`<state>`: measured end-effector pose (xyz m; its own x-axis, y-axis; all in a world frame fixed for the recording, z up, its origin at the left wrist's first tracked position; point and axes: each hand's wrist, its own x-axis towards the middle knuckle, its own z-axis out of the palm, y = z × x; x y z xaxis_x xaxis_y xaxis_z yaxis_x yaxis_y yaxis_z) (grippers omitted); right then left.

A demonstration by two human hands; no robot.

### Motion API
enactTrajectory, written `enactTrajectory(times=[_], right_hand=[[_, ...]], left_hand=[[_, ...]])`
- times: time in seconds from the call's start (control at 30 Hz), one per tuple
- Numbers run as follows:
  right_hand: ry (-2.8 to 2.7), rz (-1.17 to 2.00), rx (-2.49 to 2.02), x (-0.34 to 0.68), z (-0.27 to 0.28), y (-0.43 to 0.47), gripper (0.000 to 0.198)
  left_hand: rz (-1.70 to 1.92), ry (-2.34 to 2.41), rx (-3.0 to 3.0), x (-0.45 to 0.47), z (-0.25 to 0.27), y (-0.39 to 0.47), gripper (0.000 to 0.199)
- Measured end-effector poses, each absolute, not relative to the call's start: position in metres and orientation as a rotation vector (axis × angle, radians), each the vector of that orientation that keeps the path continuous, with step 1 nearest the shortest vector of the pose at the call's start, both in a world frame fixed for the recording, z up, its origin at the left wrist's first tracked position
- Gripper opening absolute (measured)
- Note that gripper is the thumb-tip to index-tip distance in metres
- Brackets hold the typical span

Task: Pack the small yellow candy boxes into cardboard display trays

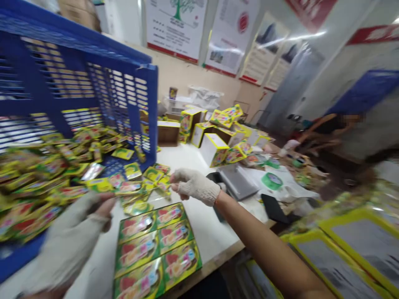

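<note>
My left hand (70, 238), in a whitish fingerless glove, is at the lower left beside the blue crate, its fingers curled. Whatever its fingers may hold is hidden and blurred. Opposite it, my right hand (196, 185), gloved the same way, pinches a small yellow-green packet (164, 185) between thumb and fingers. More loose packets (129, 187) lie between the two hands. Just below them, on the white tabletop (215, 232), several fruit-printed boxes (140, 249) sit side by side in a flat block of two columns.
The blue crate (152, 116) on the left holds a heap of small packets (40, 178). Open display boxes (215, 145) stand at the back. Clear plastic sheets (238, 182) and green tape (272, 181) lie right. Yellow-edged cartons (330, 257) fill the lower right; another person (327, 128) is beyond.
</note>
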<state>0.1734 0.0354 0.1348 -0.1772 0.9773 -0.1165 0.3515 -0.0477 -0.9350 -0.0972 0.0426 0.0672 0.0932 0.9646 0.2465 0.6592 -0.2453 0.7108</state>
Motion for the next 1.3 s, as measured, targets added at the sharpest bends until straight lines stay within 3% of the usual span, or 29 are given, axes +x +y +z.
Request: enactTrajectory(times=[0.07, 0.17, 0.37, 0.53, 0.67, 0.8, 0.93, 1.17, 1.3], right_hand=[[-1.603, 1.146, -1.664, 0.173, 0.109, 0.046, 0.006], [-1.652, 1.100, -1.870, 0.175, 0.076, 0.055, 0.013], [-1.667, 1.042, -1.863, 0.180, 0.036, 0.024, 0.023], [-1.718, 0.766, -1.842, 0.177, 0.027, 0.010, 0.028], [-1.765, 0.770, -1.853, 0.175, 0.027, 0.016, 0.027], [-1.704, 0.761, -1.819, 0.173, 0.022, 0.002, 0.035], [-1.592, 0.852, -1.768, 0.177, 0.022, -0.047, 0.051], [-1.216, 1.395, -1.747, 0.181, 0.037, -0.128, 0.052], [-1.095, 1.401, -1.760, 0.171, 0.028, -0.139, 0.048]], left_hand=[[0.931, 1.577, 1.894, -0.093, 0.066, 0.046, 0.032], [0.782, 1.529, 2.036, -0.082, 0.049, 0.049, 0.028], [0.805, 1.549, 1.882, -0.090, 0.015, 0.029, 0.033], [0.596, 1.564, 2.270, -0.087, 0.039, 0.026, 0.025], [0.293, 1.122, 2.843, -0.033, 0.057, 0.020, 0.022], [0.399, 0.881, 2.887, 0.016, 0.046, 0.011, 0.020], [0.415, 0.886, 2.909, 0.023, 0.037, 0.008, 0.026], [0.239, 0.806, 2.983, 0.019, 0.045, 0.006, 0.045], [0.196, 0.813, 2.974, 0.020, 0.047, 0.005, 0.052]])
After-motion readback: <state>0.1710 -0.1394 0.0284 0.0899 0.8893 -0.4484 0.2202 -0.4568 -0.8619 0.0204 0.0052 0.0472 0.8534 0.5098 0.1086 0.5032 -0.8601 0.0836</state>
